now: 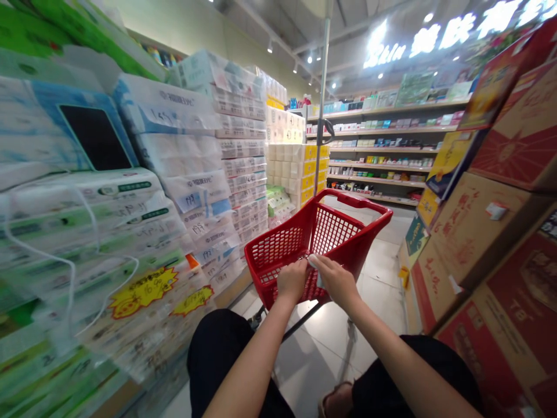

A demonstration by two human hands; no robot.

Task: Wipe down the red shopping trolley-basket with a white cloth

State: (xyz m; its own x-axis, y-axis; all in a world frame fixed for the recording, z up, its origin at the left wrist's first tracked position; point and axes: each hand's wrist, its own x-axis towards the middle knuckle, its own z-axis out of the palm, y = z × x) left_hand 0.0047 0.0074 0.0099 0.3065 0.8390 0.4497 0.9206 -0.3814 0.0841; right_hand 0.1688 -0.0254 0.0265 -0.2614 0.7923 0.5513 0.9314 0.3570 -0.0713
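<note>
Two black-trousered knees | white tiled floor open right of one red plastic basket trolley | near edge: right grip holds one white cloth | left grip: cannot tell

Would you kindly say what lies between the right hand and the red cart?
Head view: apparently a pale cloth, between the right hand and the cart.

Black trousers, perhaps tan footwear
</note>
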